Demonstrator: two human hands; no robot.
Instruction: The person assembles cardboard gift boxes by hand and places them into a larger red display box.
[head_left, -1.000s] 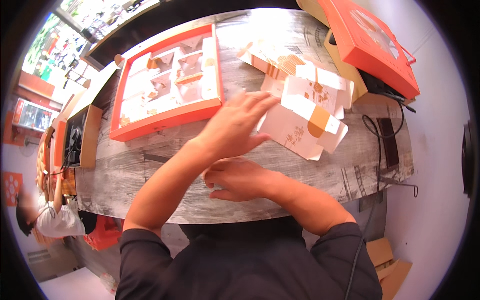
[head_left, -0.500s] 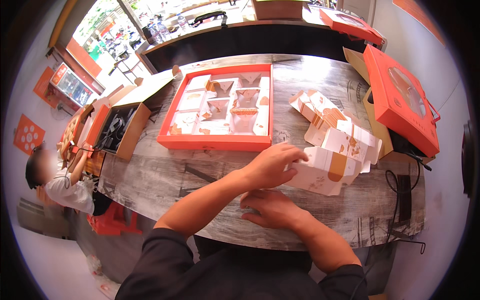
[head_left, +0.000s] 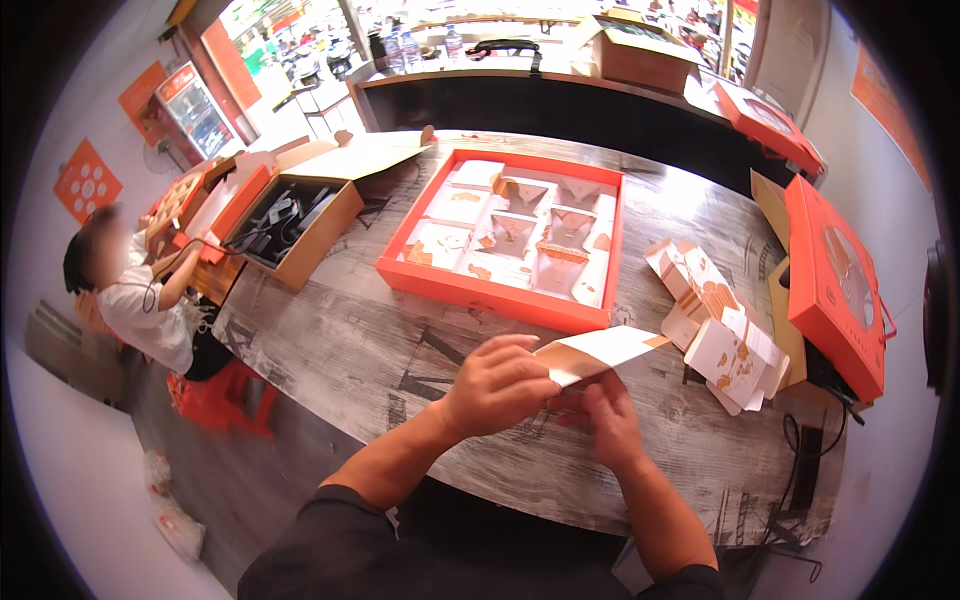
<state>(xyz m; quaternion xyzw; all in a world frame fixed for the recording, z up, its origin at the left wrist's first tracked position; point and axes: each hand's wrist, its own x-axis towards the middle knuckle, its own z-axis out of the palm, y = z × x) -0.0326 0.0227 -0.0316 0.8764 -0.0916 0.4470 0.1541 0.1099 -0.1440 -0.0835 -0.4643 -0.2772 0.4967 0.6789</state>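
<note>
White carton: held over the table, just before the red box | Left hand: fingers closed on its left end | Right hand: underneath, grip unclear | Handling: probably light, stiffish, easily creased; best held by edges

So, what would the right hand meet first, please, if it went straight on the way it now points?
The right hand would probably meet the white folded cardboard carton directly ahead; beyond, apparently, the near wall of the red rectangular box, though depth is unclear.
</note>
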